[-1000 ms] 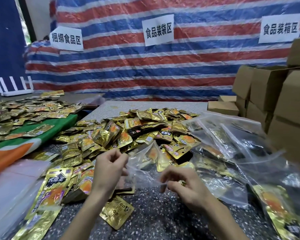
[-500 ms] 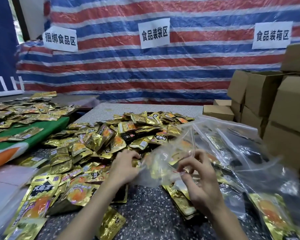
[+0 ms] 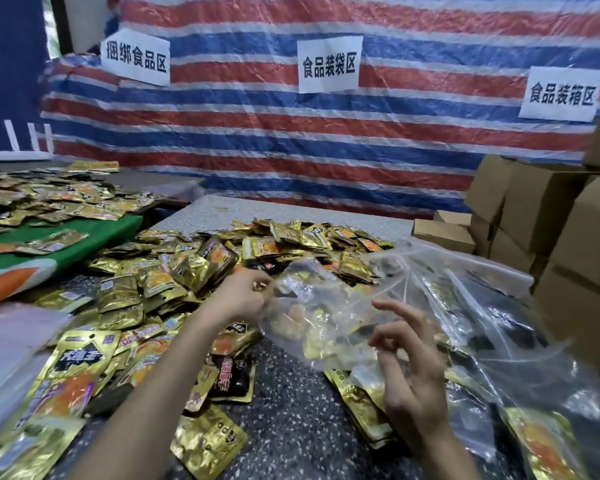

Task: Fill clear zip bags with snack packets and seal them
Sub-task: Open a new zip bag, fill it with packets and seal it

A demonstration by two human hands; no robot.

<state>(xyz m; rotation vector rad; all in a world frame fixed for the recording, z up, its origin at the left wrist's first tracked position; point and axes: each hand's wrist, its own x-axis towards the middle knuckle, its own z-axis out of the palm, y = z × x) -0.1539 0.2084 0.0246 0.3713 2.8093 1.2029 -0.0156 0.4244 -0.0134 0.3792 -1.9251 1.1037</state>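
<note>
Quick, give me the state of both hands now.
Left hand: pinches the edge of the clear zip bag.
Right hand: open, fingers spread beside the bag, gripping nothing.

In the centre of the frame, the left hand (image 3: 243, 297) pinches the left edge of a clear bag (image 3: 309, 320) with gold packets (image 3: 321, 344) inside. The right hand (image 3: 409, 372), fingers spread, is at its lower right.

3 white signs (image 3: 329, 64), 2 hands (image 3: 243, 299), 1 held zip bag (image 3: 326, 320) (gold packets (image 3: 201, 268) too heaped to count).
</note>
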